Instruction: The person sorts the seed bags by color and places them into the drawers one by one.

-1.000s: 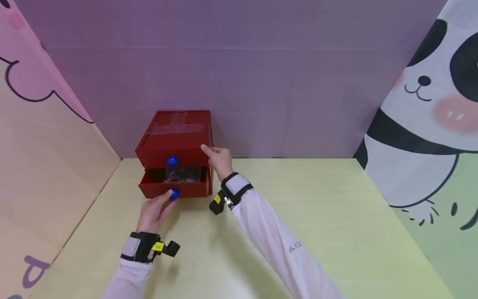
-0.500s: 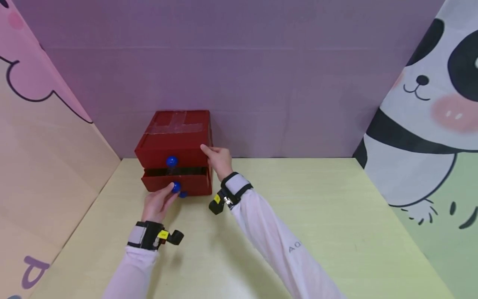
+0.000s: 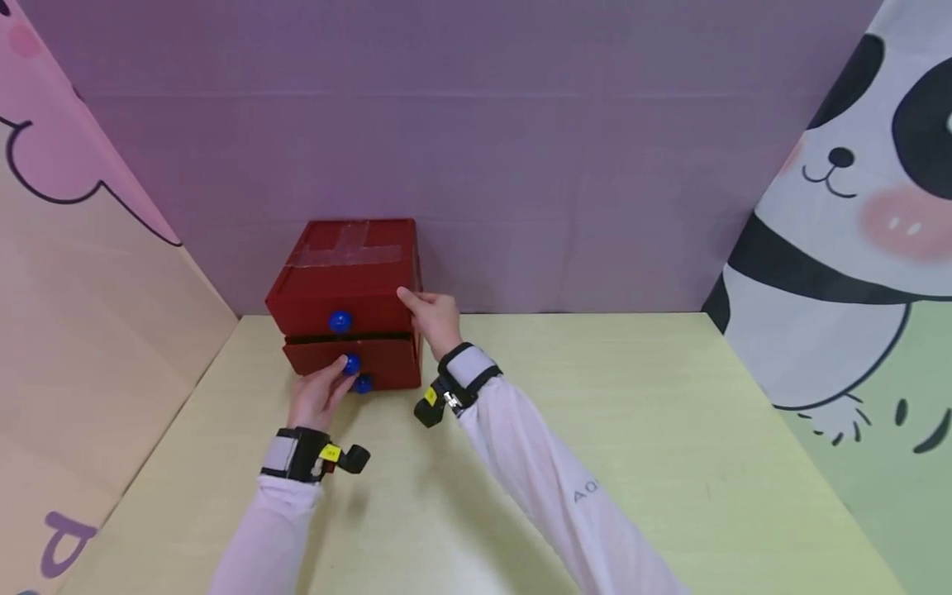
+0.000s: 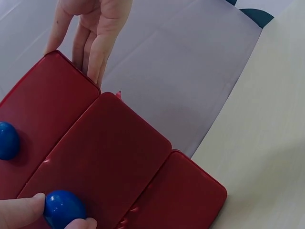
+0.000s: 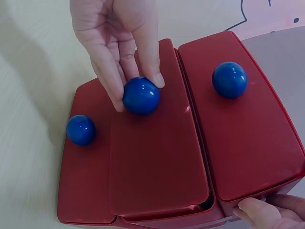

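Observation:
A red cabinet [image 3: 342, 277] with three stacked drawers stands against the back wall. My left hand [image 3: 318, 397] pinches the blue knob [image 5: 141, 96] of the middle drawer [image 4: 105, 148] between thumb and fingers. That drawer juts out slightly, with a narrow dark gap along its top edge. Over at the cabinet's upper right front corner, my right hand [image 3: 437, 318] rests with its thumb at the front edge and fairly straight fingers against the side. The top drawer [image 5: 252, 129] and bottom drawer [image 5: 86, 176] look pushed in, each with a blue knob.
A pale wooden table [image 3: 632, 430] bears the cabinet. Behind it rises a purple-grey wall [image 3: 521, 165]. Printed cartoon panels flank both sides, with a panda [image 3: 833, 264] at the right. Clear tape [image 3: 345, 252] crosses the cabinet's top.
My left hand has moved forward with the knob, sliding the middle drawer inward. Its contents are now hidden and the lower blue knob shows. My right hand has stayed at the corner.

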A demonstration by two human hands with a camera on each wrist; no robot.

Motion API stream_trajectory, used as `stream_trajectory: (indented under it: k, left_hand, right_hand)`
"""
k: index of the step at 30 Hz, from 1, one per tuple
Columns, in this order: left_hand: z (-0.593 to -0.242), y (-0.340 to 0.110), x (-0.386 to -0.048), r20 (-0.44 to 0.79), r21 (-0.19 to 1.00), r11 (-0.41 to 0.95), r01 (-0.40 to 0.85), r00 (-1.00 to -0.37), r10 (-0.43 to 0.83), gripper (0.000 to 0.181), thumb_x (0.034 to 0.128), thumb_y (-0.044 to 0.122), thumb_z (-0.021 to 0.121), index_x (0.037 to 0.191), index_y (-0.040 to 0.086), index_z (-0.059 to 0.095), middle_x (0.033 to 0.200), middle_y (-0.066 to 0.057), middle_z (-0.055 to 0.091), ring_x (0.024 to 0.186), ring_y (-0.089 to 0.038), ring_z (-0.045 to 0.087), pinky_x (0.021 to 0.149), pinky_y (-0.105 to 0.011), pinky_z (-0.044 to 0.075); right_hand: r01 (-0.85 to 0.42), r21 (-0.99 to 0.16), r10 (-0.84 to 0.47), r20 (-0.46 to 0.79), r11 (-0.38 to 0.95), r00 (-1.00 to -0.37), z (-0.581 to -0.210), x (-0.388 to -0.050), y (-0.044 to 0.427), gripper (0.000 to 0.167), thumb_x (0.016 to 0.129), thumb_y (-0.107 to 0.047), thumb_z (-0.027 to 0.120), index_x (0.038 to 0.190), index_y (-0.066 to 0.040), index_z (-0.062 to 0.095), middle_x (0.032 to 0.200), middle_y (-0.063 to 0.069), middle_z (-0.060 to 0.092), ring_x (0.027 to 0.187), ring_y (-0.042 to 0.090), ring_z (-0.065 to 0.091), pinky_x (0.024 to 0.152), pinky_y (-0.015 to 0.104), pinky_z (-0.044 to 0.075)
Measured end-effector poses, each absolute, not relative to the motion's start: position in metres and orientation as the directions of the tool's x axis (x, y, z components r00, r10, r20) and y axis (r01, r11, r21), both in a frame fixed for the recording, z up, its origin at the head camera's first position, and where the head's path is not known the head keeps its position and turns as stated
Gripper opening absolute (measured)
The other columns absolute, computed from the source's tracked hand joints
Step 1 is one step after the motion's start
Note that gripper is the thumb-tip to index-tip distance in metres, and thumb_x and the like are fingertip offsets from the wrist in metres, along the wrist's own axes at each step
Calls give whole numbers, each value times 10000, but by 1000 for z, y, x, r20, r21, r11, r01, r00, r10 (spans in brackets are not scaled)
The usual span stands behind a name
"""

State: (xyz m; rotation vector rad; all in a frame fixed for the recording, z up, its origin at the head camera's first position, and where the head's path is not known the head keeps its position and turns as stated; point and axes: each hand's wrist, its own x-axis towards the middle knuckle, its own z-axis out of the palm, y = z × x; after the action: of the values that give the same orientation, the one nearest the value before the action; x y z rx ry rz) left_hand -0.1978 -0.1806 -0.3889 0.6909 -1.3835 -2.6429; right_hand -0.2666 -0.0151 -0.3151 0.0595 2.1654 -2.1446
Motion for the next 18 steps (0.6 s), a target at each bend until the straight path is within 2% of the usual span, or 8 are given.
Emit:
stream_trajectory:
  k: [5,9,12,18]
  left_hand:
    - [-390,-180,-203,-356,796,-592,-126,-889,-289,216,835,37,625,656,137,690,736,46,667,715,-83,662,754,-210,532]
    - [-390,-181,-207,-366,789,-602,-122,-881,-301,145,805,50,664,677,118,678,754,44,663,722,-88,663,764,-214,530]
    - [-389,-180,-210,-389,783,-608,-133,-867,-311,43,797,60,676,788,84,641,764,47,655,738,-86,662,777,-216,525]
    - [-388,-179,-214,-412,791,-592,-152,-849,-332,317,804,73,674,1081,67,521,809,58,644,769,-76,655,787,-214,519]
  right_hand:
    - [97,-995,-25,-97,28,-995,-314,-266,-16,415,831,-325,666,1109,-17,656,759,60,615,735,142,564,695,212,493]
    - [99,-995,-24,-100,33,-995,-314,-265,-16,421,833,-328,663,1114,-14,653,805,93,632,793,169,594,794,278,522]
    - [102,-994,-26,-103,40,-994,-314,-265,-16,433,836,-333,658,1126,-12,645,840,103,645,849,191,615,841,308,521]
    - [113,-993,-38,-115,34,-993,-314,-265,-16,453,844,-338,647,1154,-9,625,946,144,651,952,229,623,893,335,505]
